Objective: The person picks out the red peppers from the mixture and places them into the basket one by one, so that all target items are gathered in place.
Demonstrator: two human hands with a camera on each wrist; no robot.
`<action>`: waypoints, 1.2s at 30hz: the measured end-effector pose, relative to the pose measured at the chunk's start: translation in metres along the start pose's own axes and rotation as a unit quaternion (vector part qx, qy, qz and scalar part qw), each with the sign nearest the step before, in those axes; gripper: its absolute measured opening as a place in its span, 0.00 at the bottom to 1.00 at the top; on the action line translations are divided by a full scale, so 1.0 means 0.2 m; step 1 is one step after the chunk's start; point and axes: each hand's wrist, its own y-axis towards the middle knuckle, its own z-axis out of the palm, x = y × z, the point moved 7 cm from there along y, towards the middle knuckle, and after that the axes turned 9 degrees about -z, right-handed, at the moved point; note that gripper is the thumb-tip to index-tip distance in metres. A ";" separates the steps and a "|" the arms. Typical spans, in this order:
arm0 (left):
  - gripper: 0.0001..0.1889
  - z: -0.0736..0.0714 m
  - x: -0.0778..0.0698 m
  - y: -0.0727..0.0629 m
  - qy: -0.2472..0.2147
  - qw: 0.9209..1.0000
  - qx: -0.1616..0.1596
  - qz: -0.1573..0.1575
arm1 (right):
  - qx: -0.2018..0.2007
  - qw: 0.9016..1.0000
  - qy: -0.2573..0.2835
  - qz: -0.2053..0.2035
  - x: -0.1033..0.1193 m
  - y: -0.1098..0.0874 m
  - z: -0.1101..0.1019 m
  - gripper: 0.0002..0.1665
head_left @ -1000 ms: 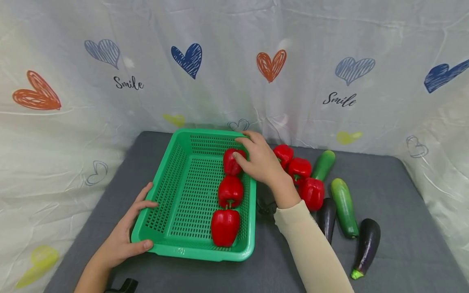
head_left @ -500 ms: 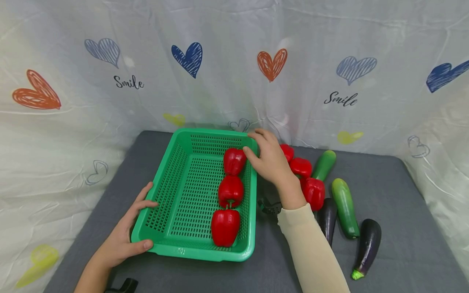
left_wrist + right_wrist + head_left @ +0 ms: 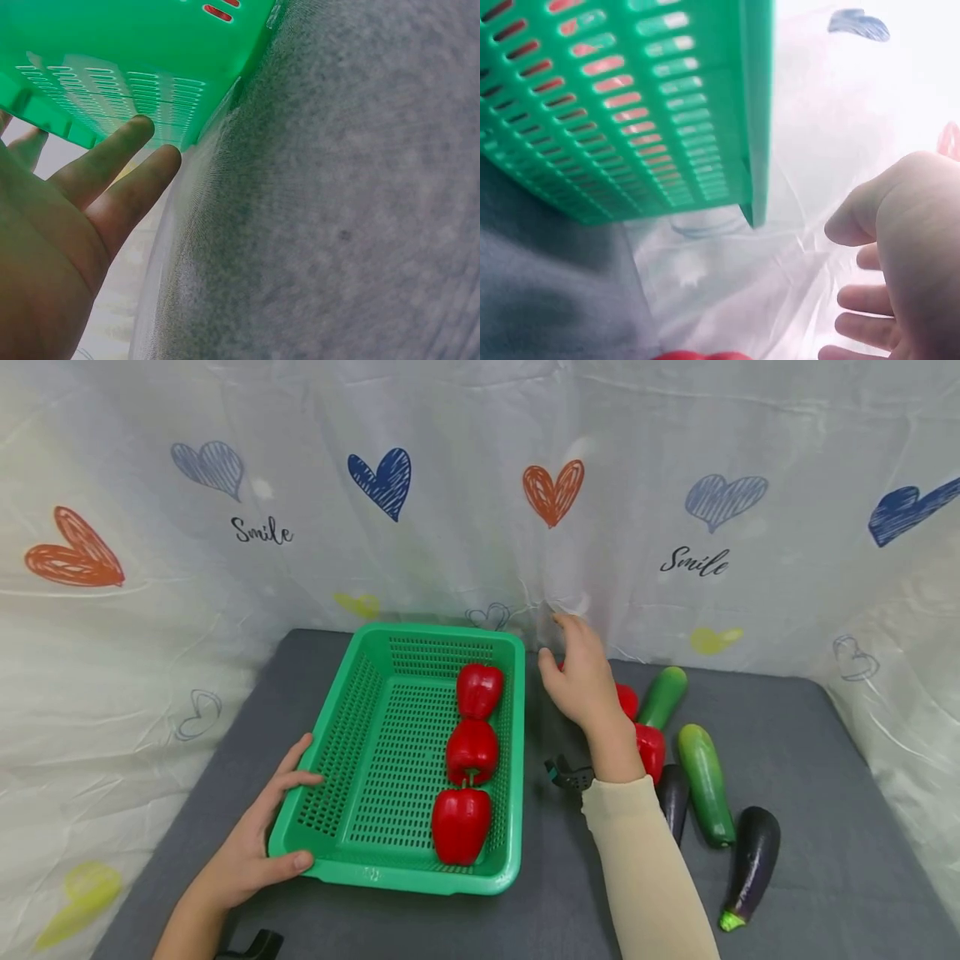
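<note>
A green plastic basket [image 3: 390,752] stands on the grey cloth, with three red bell peppers [image 3: 472,752] in a row along its right side. My left hand [image 3: 251,839] holds the basket's near left corner, its thumb on the front rim and fingers at the left rim; the left wrist view has other fingers [image 3: 135,187] along the outer wall. My right hand [image 3: 585,681] is off the basket's right side, fingers apart, nothing in it. It partly hides more red bell peppers [image 3: 651,752] behind it.
Two green zucchini [image 3: 705,785] and two dark eggplants [image 3: 752,864] lie to the right on the cloth. The wrist camera mount [image 3: 568,774] shows under the right wrist. A white curtain [image 3: 465,552] with printed hearts hangs behind the table [image 3: 810,760].
My right hand has let go of the farthest bell pepper in the basket and moved right, over the rim and away. The left hand and basket have stayed in place.
</note>
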 end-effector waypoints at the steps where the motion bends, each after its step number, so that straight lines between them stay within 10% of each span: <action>1: 0.38 0.00 0.00 0.00 0.000 1.000 -0.001 0.000 | 0.000 1.000 0.000 0.004 -0.01 0.00 -0.01 0.32; 18: 0.38 0.00 0.00 -0.01 -0.002 1.000 -0.003 0.002 | 0.109 0.983 -0.063 0.134 -0.21 -0.08 0.01 0.41; 36: 0.37 0.00 -0.01 -0.01 0.001 1.000 0.001 0.005 | 0.188 0.963 -0.098 0.169 -0.24 -0.13 0.02 0.31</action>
